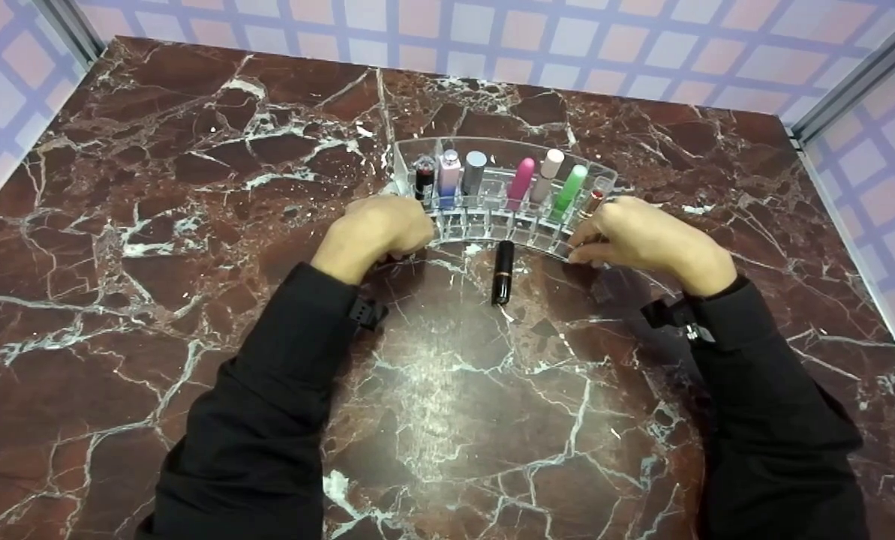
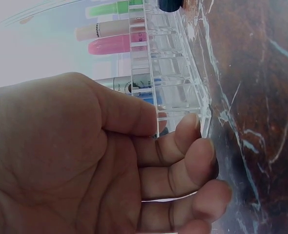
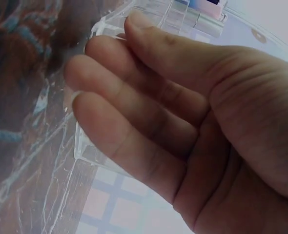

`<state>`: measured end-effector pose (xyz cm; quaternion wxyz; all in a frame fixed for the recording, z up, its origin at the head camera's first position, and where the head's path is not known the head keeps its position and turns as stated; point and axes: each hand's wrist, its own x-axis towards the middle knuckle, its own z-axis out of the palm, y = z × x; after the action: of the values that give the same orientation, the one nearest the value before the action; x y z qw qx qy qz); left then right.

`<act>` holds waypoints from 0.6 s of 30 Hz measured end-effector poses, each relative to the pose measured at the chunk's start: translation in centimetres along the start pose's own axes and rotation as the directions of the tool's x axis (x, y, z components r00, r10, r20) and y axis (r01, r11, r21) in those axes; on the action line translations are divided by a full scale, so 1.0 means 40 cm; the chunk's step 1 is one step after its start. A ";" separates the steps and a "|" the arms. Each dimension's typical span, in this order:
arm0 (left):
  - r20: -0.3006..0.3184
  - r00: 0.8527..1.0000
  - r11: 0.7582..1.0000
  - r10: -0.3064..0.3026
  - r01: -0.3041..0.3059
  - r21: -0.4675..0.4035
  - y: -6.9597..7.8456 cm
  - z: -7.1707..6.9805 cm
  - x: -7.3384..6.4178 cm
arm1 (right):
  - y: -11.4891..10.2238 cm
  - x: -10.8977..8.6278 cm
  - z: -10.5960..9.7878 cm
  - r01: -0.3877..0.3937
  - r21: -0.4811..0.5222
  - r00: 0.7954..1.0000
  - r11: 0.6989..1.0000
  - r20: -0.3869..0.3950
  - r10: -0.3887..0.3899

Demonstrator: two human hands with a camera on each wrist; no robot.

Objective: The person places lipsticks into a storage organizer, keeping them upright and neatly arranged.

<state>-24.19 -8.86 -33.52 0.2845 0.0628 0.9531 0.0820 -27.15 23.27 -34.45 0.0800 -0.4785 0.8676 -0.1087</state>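
Observation:
A curved clear lipstick organizer point(image 1: 485, 225) stands on the table, with tubes upright in its back row and its front slots bare. At its left end, my left hand point(image 1: 388, 225) grips the corner, thumb and curled fingertips around the clear wall point(image 2: 175, 95). My right hand point(image 1: 635, 236) holds the opposite end between thumb and fingers; part of that end is hidden behind the fingers in the right wrist view. A black lipstick tube point(image 1: 503, 274) lies on the tabletop just in front of the organizer's middle, touched by neither hand.
The back row holds a pink-and-blue tube point(image 1: 449, 180), a silver tube point(image 1: 475, 172), a magenta tube point(image 1: 521, 181), a beige tube point(image 1: 548, 176) and a green tube point(image 1: 569, 192), among others. Patterned panels point(image 1: 477, 34) border the dark red marbled table point(image 1: 447, 420).

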 end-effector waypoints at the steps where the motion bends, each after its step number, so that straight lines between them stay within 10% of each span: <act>1: 0.002 1.000 1.000 -0.006 0.006 0.001 0.001 -0.001 -0.001 | 0.000 0.000 0.002 -0.001 0.003 1.000 1.000 -0.004 0.001; 18: 0.007 0.998 0.998 -0.059 0.059 0.015 0.021 -0.001 -0.007 | -0.006 -0.011 0.013 -0.038 0.041 0.999 0.998 -0.033 0.039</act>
<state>-23.92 -8.10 -33.17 0.2898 0.0372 0.9541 0.0664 -26.61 23.47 -34.86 0.0769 -0.4581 0.8755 -0.1330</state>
